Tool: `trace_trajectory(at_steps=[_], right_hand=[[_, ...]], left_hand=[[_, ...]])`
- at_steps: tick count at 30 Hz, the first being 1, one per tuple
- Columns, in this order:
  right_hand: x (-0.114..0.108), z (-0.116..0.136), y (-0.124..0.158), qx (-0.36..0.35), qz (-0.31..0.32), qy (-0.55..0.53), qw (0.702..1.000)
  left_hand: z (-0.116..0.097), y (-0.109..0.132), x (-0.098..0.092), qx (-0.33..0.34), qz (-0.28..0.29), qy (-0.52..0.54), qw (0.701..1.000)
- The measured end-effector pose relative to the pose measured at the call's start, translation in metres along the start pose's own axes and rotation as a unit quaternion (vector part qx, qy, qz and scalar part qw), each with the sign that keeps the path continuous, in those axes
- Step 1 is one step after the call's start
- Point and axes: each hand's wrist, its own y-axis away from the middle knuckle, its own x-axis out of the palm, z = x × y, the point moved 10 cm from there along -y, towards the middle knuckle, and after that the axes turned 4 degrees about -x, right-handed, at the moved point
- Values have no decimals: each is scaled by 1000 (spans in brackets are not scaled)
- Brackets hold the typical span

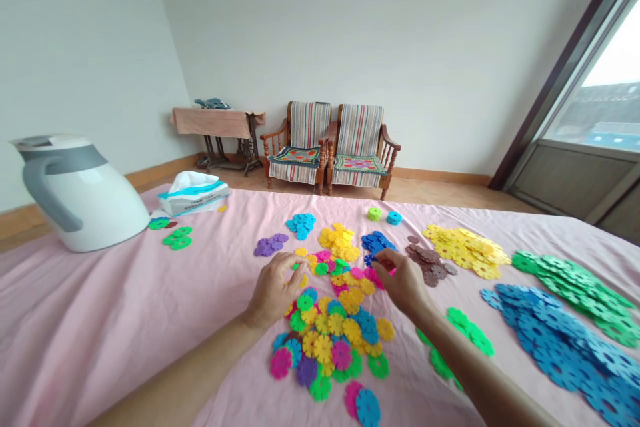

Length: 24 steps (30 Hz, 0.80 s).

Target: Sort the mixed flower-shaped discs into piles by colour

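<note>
A blue plastic snowflake disc [371, 259] is pinched by the right hand's [403, 283] fingers; the left hand's [275, 290] fingers are curled, hold unclear.

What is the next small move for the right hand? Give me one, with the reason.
Probably ease the right hand a little forward and let go of the blue piece its fingertips seem to pinch, onto the dark blue pile just beyond. That pile holds only blue pieces, like the sorted yellow pile beside it.
</note>
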Motion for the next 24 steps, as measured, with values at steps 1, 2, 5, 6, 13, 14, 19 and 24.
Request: trace_trajectory(at_steps=[1,2,5,6,13,14,19,24], right_hand=[[-3,-12,-8,12,-6,7,1000],[-6,-23,-16,25,-12,16,999],[-11,-51,-37,59,-30,40,997],[-13,-58,-42,70,-35,44,996],[-16,-61,-46,73,-50,41,995],[-14,-53,-43,57,-47,39,997],[16,14,-19,-80,33,-5,996],[40,68,8,-188,89,0,978]], left_hand=[[7,-1,0,-13,-8,-3,1000],[12,-1,0,-22,-12,-4,1000],[17,0,3,-29,-8,-7,1000],[17,0,4,-29,-7,-8,1000],[23,1,4,-60,2,6,998],[25,1,5,-71,4,12,997],[31,-1,8,-99,14,47,994],[32,0,6,-111,10,47,993]])
